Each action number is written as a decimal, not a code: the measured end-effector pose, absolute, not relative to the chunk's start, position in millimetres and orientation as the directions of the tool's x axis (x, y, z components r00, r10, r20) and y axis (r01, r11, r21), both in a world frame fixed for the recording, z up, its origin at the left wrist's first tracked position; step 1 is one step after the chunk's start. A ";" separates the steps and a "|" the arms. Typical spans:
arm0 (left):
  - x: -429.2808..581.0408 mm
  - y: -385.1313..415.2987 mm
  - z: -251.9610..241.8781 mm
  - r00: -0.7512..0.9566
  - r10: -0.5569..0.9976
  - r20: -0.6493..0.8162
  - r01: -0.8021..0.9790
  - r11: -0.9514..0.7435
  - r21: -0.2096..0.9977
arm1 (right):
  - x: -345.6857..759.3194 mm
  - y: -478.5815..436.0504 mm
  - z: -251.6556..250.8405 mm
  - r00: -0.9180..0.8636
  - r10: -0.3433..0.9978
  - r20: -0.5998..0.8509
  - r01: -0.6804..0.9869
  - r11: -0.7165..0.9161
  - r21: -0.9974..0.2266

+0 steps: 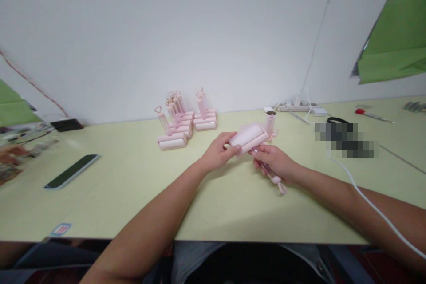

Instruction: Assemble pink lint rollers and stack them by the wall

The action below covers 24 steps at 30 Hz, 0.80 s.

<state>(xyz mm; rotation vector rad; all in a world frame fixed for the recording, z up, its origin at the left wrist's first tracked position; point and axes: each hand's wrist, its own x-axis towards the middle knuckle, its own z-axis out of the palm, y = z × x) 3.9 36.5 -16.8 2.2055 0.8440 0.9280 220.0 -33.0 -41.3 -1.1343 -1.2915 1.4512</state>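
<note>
Dark slab [72, 171]: laid at left, behind the surface's [116, 195] front edge. Pink units [173, 142]: ranked near the back edge. Pink block [248, 135]: held by left hand [218, 153], between both edges. Pink stick [275, 179]: gripped by right hand [274, 159], nearer the front edge.

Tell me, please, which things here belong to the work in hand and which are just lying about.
Likely part of the work:
held pink piece
similar pink pieces near the wall
pink cylinder with dark top

Apparently lying about:
dark-topped slab
power strip
red-ended tool
</note>
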 end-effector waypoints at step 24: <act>-56.9 81.9 -6.8 0.447 0.891 0.082 0.524 -0.335 0.783 | 225.0 -37.4 -33.8 -0.410 0.909 -0.068 -0.350 -0.226 -0.909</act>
